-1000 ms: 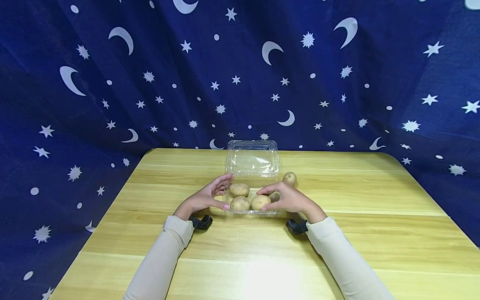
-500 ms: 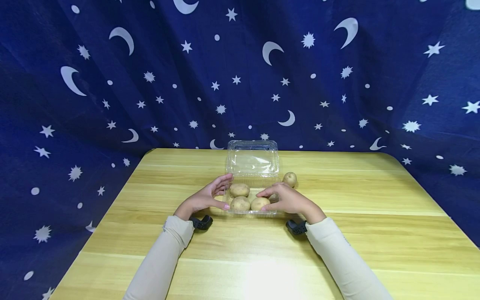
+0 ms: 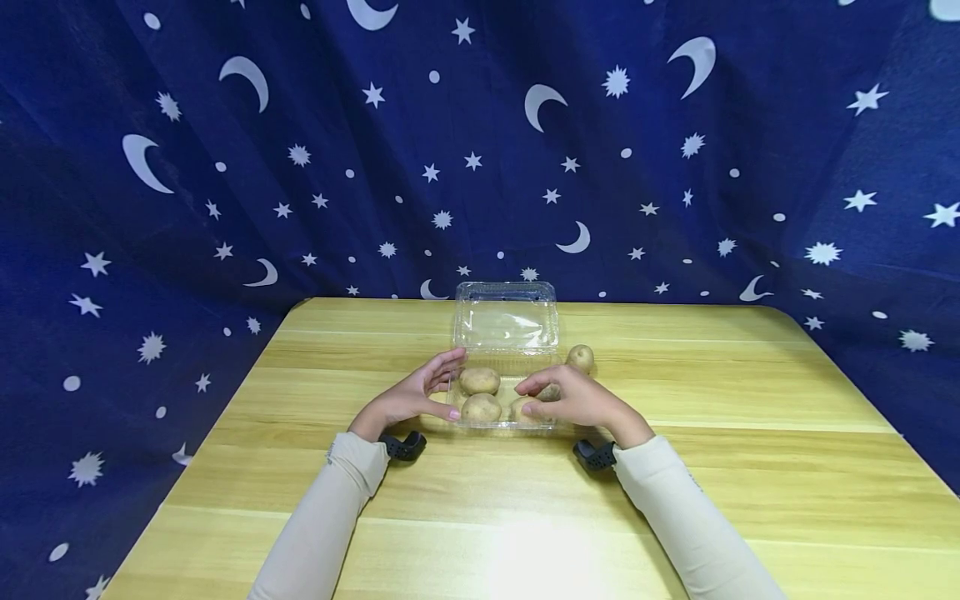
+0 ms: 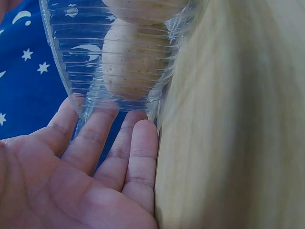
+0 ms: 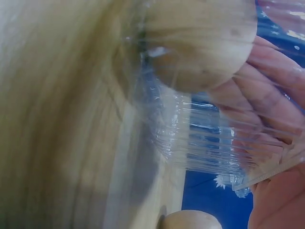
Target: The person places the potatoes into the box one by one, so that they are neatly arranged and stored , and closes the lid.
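A clear plastic clamshell box (image 3: 506, 362) lies with its lid (image 3: 506, 317) raised at the back. In its left half sit a back potato (image 3: 480, 381) and a front potato (image 3: 482, 407). My left hand (image 3: 416, 396) rests against the box's left end, fingers extended and thumb at the front corner; in the left wrist view the fingertips (image 4: 143, 131) touch the ribbed wall. My right hand (image 3: 577, 396) reaches into the right half and holds a potato (image 3: 519, 410) there, partly covered by the thumb. Part of another potato (image 3: 551, 392) shows behind those fingers.
One loose potato (image 3: 580, 358) lies on the wooden table (image 3: 480, 500) just right of the box. A blue curtain (image 3: 480, 125) with moons and stars hangs behind the table's far edge. Each wrist wears a black band (image 3: 403, 446).
The potato at my right hand has shifted slightly to the right, and the thumb now overlaps it. My left hand and the box have stayed put.
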The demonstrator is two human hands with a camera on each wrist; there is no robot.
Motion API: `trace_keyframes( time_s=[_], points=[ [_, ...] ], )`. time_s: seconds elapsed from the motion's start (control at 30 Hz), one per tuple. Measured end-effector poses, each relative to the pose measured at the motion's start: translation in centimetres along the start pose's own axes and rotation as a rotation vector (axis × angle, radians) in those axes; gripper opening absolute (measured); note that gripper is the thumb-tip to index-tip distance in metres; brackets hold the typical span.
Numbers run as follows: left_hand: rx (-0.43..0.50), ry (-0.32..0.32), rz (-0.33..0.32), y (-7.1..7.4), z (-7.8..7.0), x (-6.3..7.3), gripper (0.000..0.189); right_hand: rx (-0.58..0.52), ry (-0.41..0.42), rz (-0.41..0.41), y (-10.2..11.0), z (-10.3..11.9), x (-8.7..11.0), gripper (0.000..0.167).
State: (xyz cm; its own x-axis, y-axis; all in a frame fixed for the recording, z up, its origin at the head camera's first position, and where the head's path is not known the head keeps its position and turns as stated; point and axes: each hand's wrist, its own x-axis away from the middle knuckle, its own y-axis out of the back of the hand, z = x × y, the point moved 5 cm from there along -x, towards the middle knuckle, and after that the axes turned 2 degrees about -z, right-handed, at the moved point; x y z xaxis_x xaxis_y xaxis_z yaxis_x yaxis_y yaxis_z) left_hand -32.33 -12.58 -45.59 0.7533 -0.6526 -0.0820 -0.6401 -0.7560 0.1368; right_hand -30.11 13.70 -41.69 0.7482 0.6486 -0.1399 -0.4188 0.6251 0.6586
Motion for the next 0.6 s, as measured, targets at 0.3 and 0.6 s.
trace_keyframes(
  time_s=[0.3,0.6],
  points=[
    [0.001,0.009,-0.009,0.16,0.24,-0.04,0.116,0.009,0.0,-0.035,0.13,0.21,0.01,0.033],
    [0.002,0.007,-0.004,0.19,0.29,-0.14,0.116,-0.02,-0.022,-0.071,0.41,0.23,0.17,0.031]
  ],
)
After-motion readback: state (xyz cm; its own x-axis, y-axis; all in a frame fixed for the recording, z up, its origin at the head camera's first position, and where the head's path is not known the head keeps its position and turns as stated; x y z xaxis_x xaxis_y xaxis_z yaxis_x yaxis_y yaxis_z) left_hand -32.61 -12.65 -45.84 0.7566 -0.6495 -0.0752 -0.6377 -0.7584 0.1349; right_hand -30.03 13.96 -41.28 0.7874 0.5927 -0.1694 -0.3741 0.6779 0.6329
